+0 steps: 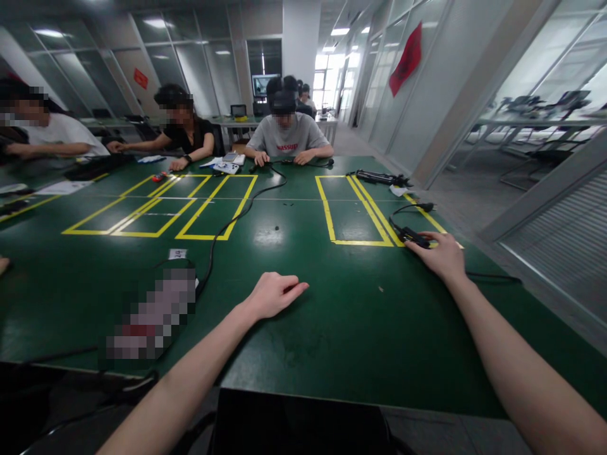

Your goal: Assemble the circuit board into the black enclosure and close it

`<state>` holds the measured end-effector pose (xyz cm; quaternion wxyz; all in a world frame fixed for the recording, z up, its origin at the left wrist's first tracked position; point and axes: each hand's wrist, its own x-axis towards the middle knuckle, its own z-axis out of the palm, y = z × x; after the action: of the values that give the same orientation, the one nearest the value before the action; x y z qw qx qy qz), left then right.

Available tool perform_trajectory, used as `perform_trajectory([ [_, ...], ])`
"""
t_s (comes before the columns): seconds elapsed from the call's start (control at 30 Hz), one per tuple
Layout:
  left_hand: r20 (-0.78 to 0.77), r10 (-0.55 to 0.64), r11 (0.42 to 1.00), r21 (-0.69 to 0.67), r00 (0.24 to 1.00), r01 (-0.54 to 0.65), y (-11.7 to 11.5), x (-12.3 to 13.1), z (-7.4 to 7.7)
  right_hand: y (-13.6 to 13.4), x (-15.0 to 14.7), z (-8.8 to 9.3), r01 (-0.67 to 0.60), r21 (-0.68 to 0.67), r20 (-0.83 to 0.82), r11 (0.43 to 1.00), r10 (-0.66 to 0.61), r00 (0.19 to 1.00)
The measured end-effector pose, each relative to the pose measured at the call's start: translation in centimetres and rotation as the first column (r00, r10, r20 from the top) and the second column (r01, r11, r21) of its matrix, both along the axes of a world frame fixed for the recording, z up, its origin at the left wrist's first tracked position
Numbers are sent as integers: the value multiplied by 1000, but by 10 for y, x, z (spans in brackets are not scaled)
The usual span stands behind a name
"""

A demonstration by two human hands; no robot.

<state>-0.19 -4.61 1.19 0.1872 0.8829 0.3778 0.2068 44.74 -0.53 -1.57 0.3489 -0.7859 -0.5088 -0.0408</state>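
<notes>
On the right side of the green table, my right hand has its fingers and thumb closed on a bunched black power cord. A loop of the cord rises beyond my fingers and ends in a black plug. More black cable emerges behind my wrist toward the table's right edge. Near the middle of the table rests my left hand, its fingers curled and nothing visible in them. The thumb lies a little apart from the forefinger.
Yellow tape rectangles mark the tabletop. At left lies a blurred-out long object, with a black cable running past it to the far side. A folded black tripod lies at back right. Several people sit around the table, one opposite.
</notes>
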Motion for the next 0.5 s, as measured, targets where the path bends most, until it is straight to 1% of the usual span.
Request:
perform_trajectory([
  [0.1,-2,15,1000,0,1000,-15,0,0,-2,-3,-6,7,12,91,-30,996,-9,999],
  [0.17,2,20,1000,-5,1000,-20,1,0,-2,-6,-11,13,27,122,-43,992,-22,999],
  [0.33,-1,27,1000,-1,1000,-27,0,1,0,-15,-21,27,40,115,-38,993,-36,999],
  [0.43,3,24,1000,3,1000,-24,-1,1,1,-13,-19,26,72,86,-13,994,-71,997],
  [0.5,6,22,1000,-1,1000,-22,-2,1,1,-9,-15,20,59,38,9,998,-60,998],
])
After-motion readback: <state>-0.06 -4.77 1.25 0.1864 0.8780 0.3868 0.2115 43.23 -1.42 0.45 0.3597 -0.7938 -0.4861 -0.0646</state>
